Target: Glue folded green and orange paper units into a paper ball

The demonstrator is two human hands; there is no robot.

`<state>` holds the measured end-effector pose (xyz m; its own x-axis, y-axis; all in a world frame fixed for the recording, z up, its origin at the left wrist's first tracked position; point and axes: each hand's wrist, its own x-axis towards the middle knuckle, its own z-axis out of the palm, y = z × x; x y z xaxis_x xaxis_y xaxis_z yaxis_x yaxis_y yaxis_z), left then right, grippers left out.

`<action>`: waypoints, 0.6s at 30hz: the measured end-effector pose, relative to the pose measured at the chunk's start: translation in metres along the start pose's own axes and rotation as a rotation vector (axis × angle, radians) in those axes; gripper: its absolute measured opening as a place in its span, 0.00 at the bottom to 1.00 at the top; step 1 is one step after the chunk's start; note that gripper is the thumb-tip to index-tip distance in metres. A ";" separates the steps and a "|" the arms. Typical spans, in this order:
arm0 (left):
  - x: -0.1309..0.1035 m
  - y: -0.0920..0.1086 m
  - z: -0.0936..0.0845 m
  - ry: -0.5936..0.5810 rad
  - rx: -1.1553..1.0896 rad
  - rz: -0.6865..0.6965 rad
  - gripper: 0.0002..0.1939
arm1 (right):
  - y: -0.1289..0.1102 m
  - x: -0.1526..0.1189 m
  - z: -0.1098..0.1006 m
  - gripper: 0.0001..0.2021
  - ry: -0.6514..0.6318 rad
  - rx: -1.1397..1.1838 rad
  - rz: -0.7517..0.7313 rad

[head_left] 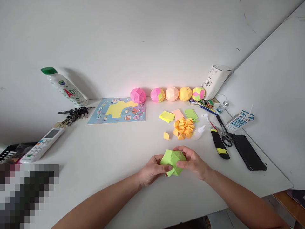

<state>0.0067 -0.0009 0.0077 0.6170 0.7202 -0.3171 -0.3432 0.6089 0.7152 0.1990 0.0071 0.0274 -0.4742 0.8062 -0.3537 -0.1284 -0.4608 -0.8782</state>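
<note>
Lime green is the colour of the faceted folded-paper shape (175, 156) held at the near middle of the bench (102, 152); from where I stand, I can't tell whether its underside touches the surface. The left hand (150, 170) pinches it from one side, its thumb pressed on the front just beside a small green flap that juts out low. The right hand (193, 163) grips the opposite side, thumb on the near face and fingers curled over the far edge; the other fingertips are mostly hidden behind the paper. Just beyond the hands lies a heap of small orange folded-paper pieces (183, 127), with a single flat orange paper diamond (166, 136) just to its left. Behind the heap are loose yellow paper sheets (166, 116), pale pink paper (177, 114) and a stack of green paper (190, 114), while a translucent bottle with a white nozzle (197, 133) rests against its right side. Farther right I see a black-and-yellow cutter (219, 144), touching or nearly touching black-handled scissors (227, 141), then a black phone (249, 152). Along the wall sit five faceted paper balls (172, 94), the leftmost bright pink, near a blue illustrated sheet (97, 120).
</note>
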 end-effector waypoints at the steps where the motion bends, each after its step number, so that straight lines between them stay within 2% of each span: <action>1: 0.000 0.000 0.000 0.019 0.008 -0.007 0.12 | 0.000 -0.001 0.001 0.26 -0.001 -0.010 0.003; 9: -0.001 0.000 0.002 0.067 0.009 -0.043 0.10 | -0.001 -0.003 0.004 0.27 0.004 -0.104 0.010; 18: -0.001 0.001 0.004 0.072 0.016 -0.037 0.10 | 0.000 -0.002 0.004 0.27 -0.005 -0.105 0.021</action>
<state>0.0080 -0.0025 0.0111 0.5763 0.7195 -0.3875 -0.3092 0.6309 0.7116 0.1964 0.0035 0.0292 -0.4800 0.7951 -0.3707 -0.0264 -0.4354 -0.8998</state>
